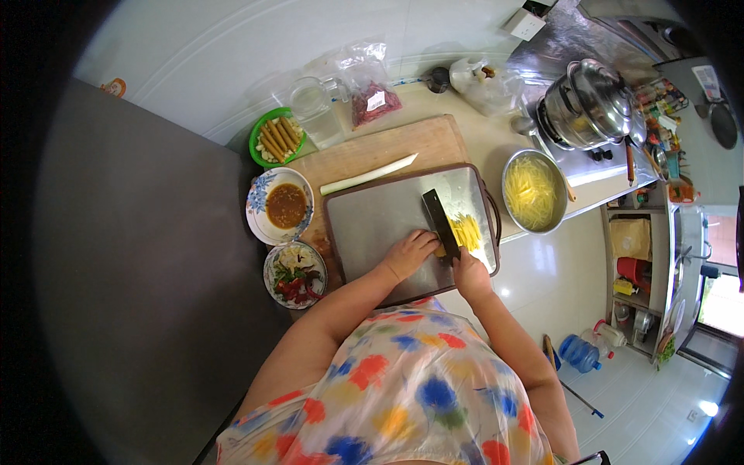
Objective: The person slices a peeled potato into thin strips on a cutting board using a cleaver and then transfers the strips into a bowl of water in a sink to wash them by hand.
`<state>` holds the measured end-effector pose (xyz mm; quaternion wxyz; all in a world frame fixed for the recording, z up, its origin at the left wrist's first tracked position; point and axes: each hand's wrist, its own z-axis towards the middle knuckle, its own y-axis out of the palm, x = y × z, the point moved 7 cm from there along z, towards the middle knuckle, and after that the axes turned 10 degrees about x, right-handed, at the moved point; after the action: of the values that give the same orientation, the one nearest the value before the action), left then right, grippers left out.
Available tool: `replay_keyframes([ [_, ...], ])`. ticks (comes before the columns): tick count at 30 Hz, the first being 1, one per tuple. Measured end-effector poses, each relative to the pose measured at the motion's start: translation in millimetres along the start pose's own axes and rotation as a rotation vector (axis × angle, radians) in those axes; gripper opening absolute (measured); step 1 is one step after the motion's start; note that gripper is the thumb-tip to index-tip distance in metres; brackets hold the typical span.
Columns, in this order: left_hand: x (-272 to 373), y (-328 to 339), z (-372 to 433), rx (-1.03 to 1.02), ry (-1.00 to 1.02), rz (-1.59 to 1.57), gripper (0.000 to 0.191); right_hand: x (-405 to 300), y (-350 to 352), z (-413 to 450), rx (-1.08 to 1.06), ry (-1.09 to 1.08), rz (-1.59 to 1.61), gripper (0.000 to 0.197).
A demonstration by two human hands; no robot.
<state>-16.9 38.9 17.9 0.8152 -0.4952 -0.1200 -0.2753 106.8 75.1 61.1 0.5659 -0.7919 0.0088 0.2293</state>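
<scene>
My right hand (471, 275) grips the handle of a cleaver (442, 224), its dark blade standing over a metal-faced cutting board (378, 232). Fingers bent, my left hand (412, 254) presses a yellow piece, mostly hidden, against the blade's left side. To the right of the blade lies a small heap of yellow shreds (466, 231), probably potato. A steel bowl (564, 200) beside the board holds many more pale yellow shreds (530, 192) that look wet. Above the board's top edge, a length of scallion stalk (369, 174) rests on a wooden board (430, 136).
Left of the board stand a bowl of brown sauce (286, 206), a plate of chopped seasonings (295, 279) and a green basket (253, 142). Behind are a clear pitcher (317, 113) and a bag of red meat (375, 104). A steel steamer pot (581, 110) sits on the stove.
</scene>
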Motion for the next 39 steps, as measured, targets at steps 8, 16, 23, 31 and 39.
replay_keyframes([
  [8,0.9,0.0,1.8,-0.006,0.018,0.008,0.026,1.5,-17.5,-13.4,-0.018,0.024,0.021,0.023],
  [16,-2.3,4.6,-2.8,-0.045,0.006,0.005,0.025,-5.6,-10.5,-16.1,-0.101,0.014,-0.044,0.017],
  [23,-2.8,6.6,-3.3,-0.091,-0.022,0.005,0.021,-4.3,11.4,-2.0,-0.022,-0.024,-0.035,0.016],
  [31,-4.1,6.0,-1.4,-0.001,-0.005,-0.041,0.020,5.0,-1.2,-1.4,0.032,0.007,0.046,0.020],
  [39,-4.4,10.2,-3.2,-0.034,0.002,-0.031,0.025,-4.2,-14.0,-13.2,-0.066,0.020,-0.028,0.019],
])
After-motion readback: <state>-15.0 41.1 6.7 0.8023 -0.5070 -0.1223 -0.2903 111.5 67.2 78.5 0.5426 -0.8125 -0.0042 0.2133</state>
